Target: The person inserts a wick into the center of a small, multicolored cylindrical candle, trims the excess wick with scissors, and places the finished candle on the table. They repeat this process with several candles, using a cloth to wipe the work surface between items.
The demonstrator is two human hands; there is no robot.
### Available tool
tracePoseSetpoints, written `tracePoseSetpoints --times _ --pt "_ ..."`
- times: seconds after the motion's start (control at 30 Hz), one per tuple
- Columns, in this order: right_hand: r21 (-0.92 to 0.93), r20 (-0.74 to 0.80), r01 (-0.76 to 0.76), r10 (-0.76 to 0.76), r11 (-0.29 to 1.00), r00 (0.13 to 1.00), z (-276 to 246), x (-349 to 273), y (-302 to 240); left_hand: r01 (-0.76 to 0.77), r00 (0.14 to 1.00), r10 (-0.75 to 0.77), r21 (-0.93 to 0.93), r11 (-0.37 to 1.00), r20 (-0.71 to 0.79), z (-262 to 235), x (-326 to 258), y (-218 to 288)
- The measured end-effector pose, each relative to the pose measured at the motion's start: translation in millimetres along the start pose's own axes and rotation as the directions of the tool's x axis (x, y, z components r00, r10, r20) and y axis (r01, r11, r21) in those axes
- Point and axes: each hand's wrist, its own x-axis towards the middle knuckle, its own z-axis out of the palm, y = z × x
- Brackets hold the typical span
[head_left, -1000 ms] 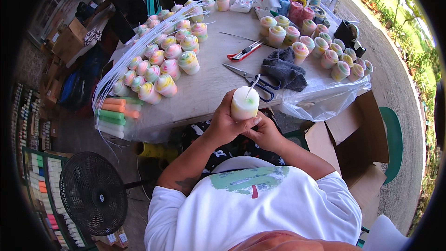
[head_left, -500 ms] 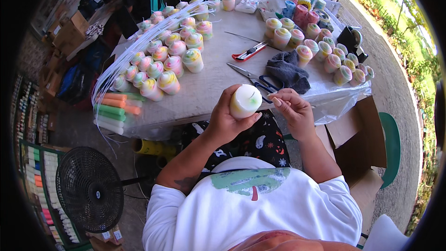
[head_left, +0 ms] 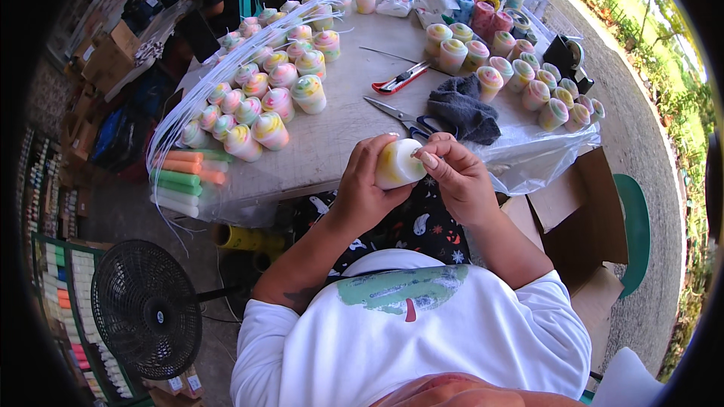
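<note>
In the head view, the short cylindrical wax candle with a white flat end and yellow-tinted side is held up off the table, in front of the person's lap and just short of the table's near edge, between the two bare hands. Its long axis is tilted well over, running roughly from left to right, so that the white end faces the right hand and the tinted side lies in the left hand. Both hands are touching or nearly touching it, but the left is the closer, its fingers wrapped over the far side and its thumb underneath, grasping the body firmly by the look of it. The right hand comes in from the right with its thumb and forefinger brought together in a pinch at the white end; whether a wick is caught between them is too small to tell. Both elbows are bent, the forearms slanting inward to meet over the dark patterned trousers. Beyond the hands, on the pale flat-topped table, lie the dark-handled metal scissors, just beside a crumpled dark grey cloth, with a red-and-black utility knife farther off.
</note>
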Motion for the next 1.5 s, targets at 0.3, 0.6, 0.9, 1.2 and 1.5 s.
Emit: tracePoseSetpoints --times 0.3,0.6,0.9,1.2,1.5 --pt "-0.092 0.019 -0.001 0.003 0.996 1.000 -0.6 1.1 -5.8 -0.005 1.000 0.005 -0.002 1.000 0.026 2.8 0.5 -1.1" --pt "0.089 0.044 0.021 -0.025 0.996 0.999 -6.2 1.7 5.3 0.012 0.999 -0.010 -0.040 0.999 0.036 5.6 -1.1 -1.1" --pt "0.179 -0.084 0.027 -0.012 0.984 0.996 -0.1 -1.0 11.2 0.183 0.982 -0.188 -0.208 0.961 -0.007 12.8 -5.8 -7.5" --pt "0.173 -0.101 0.055 -0.038 0.983 0.994 8.2 3.1 13.4 0.262 0.965 -0.258 -0.277 0.924 0.052 16.2 -7.8 0.6" --pt "0.131 -0.125 0.031 -0.015 0.991 0.992 9.9 3.4 10.5 0.229 0.973 -0.223 -0.255 0.939 0.050 18.7 -8.9 0.3"
